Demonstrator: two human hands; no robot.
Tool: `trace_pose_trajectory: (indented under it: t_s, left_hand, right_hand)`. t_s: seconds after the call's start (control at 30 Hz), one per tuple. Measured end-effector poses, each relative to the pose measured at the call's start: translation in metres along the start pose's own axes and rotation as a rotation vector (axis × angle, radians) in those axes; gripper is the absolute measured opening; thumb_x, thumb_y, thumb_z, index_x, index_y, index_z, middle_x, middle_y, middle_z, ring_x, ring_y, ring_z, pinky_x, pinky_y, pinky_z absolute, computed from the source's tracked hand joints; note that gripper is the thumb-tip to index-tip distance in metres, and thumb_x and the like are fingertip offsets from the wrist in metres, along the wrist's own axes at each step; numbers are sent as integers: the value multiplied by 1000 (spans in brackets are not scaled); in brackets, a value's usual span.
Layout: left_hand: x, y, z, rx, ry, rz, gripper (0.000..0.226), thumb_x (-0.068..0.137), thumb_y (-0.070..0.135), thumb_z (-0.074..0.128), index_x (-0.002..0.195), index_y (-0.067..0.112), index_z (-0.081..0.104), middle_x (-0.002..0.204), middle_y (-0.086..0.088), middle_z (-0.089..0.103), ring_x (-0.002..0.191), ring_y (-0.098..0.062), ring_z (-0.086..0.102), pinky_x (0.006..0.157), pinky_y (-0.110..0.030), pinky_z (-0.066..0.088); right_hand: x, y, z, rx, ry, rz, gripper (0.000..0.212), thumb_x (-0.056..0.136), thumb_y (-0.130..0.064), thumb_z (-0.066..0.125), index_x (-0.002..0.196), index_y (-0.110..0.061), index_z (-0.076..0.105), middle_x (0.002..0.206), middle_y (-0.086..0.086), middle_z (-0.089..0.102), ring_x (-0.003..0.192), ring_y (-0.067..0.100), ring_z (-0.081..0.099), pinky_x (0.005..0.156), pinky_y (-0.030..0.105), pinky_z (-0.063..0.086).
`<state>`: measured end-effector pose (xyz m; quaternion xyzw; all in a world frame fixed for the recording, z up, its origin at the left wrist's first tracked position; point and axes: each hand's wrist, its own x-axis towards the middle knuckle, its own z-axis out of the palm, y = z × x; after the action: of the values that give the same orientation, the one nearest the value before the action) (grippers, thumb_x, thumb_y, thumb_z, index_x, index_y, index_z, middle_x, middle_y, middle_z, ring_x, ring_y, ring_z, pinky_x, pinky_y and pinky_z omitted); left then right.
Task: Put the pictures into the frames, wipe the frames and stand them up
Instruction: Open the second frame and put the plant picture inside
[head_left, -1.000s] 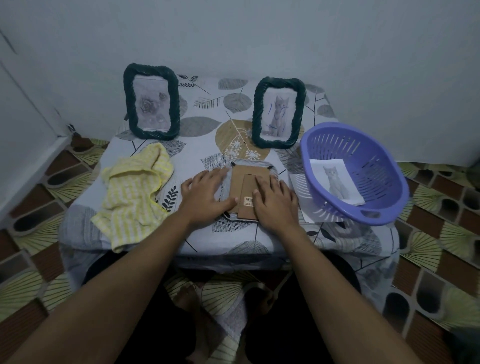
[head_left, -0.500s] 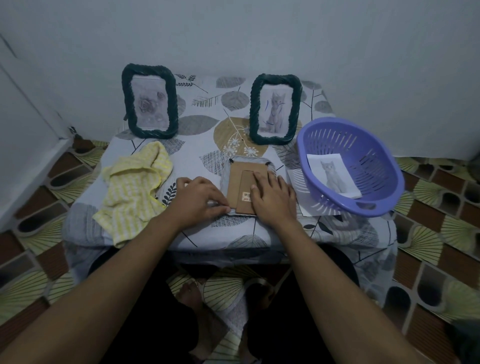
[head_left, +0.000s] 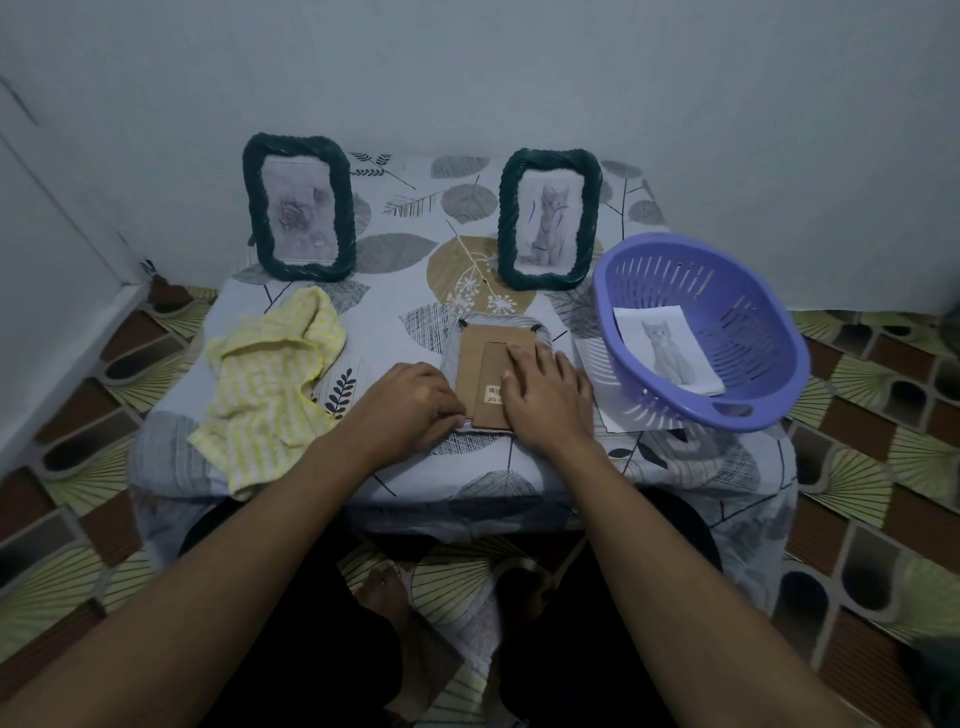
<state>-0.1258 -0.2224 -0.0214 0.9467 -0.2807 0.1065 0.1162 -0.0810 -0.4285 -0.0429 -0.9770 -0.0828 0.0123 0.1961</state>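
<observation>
Pressing flat with straight fingers, our right hand (head_left: 545, 400) lies on the cardboard back of the face-down frame (head_left: 475, 358), which sits near the near edge of the bench (head_left: 415, 473). Our left hand (head_left: 410, 405) curls its fingers on that frame's near-left edge, pinching it. A yellow cloth (head_left: 270, 384) lies just left, and a purple basket (head_left: 753, 291) holding a cat picture (head_left: 665, 348) lies just right. The rose frame (head_left: 298, 208) and cat frame (head_left: 548, 218) stand at the far edge, well apart from our hands.

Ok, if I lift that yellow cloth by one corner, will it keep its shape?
Probably not: the yellow cloth lies crumpled in soft folds, so it should droop. It looks thin, so likely light.
</observation>
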Motion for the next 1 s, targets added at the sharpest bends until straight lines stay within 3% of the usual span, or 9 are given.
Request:
trace_pose_trajectory:
  t_s: [0.13,0.43,0.57,0.63,0.73,0.83,0.93,1.0]
  left_hand:
    - [-2,3,8,-74,75,-84,36,89,43,51,88,19,78,81,3,70,83,-22,60,73,-34,44]
    - [0,6,17,-169,162,-240,15,87,29,70,85,15,75,81,-1,70,83,-21,59,74,-28,39]
    - [5,10,5,-328,120,-388,8,86,25,75,87,17,75,84,6,68,82,-10,54,75,-28,43]
    - [8,12,2,-502,179,-511,8,92,26,70,91,20,74,88,11,68,83,-5,59,78,-26,46]
    - [14,9,9,-459,251,-538,28,97,36,56,114,17,69,112,0,66,108,-15,54,95,-36,43]
    - [19,9,19,-349,139,-606,70,90,60,37,139,11,50,140,-11,53,132,-30,39,109,-43,32]
    - [22,13,30,-219,26,-677,81,94,66,33,153,11,28,159,-9,32,147,-32,21,118,-48,21]
    - [23,14,35,-138,-8,-658,86,92,71,28,155,12,24,161,-7,28,148,-31,20,119,-48,17]
  right_hand:
    - [1,0,0,-2,0,2,52,103,-49,24,153,-40,26,166,-1,16,152,25,14,122,48,5]
    - [-1,-1,-1,8,4,1,51,103,-49,25,153,-38,27,166,0,17,151,25,14,122,48,5]
    - [0,-1,-1,5,7,-1,51,103,-48,25,153,-38,27,166,1,17,151,25,14,122,48,5]
    - [0,-1,-1,0,5,-6,51,103,-49,24,152,-38,27,166,1,18,151,25,14,122,49,5]
    - [0,-1,0,-4,11,-8,51,103,-49,24,152,-38,26,165,1,18,151,26,16,122,49,5]
    - [-1,-2,-1,-7,11,-3,51,103,-49,25,152,-38,26,165,1,18,151,26,16,121,49,6]
    - [-1,-3,-2,-7,13,4,51,103,-48,25,153,-38,27,165,1,18,151,26,15,122,49,5]
    - [-1,-3,-3,-9,6,1,51,103,-48,25,153,-39,26,166,1,17,151,26,15,122,49,5]
